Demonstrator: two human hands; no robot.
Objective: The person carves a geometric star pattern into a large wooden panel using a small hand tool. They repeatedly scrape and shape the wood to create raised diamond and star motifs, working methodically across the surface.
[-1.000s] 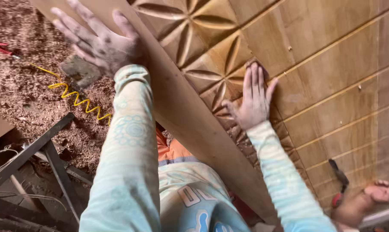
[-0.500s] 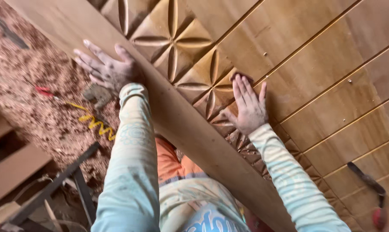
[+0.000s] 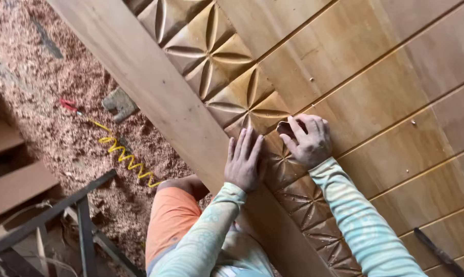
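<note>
A: Starting at the left, what lies on the ground?

B: A floor thick with wood shavings (image 3: 52, 128). On it are a red-handled tool (image 3: 68, 105), a coiled yellow cord (image 3: 124, 156) and a flat grey block (image 3: 119, 102). No box or bin shows, so nothing is held inside anything. A dark metal stand (image 3: 78, 205) sits at the lower left.

A: And the workpiece?

B: A carved wooden door panel (image 3: 375, 92) fills the right side, running on a slant. Its plain outer frame board (image 3: 155, 92) lies leftmost, then a strip of carved petal squares (image 3: 211, 46), then grooved flat boards.

A: Where are the hands on it?

B: The left hand (image 3: 245, 164) lies flat, palm down, fingers straight and close together, across the edge where the frame board meets the carved strip. The right hand (image 3: 306, 141) is just beside it, on the carving, fingers curled, pinching a small folded piece, likely sandpaper (image 3: 285, 128), against the wood.

A: The arms?

B: Both come up from the bottom in pale patterned sleeves, bent slightly toward each other. A dark narrow tool (image 3: 437, 251) lies on the panel at the lower right, well apart from them.
</note>
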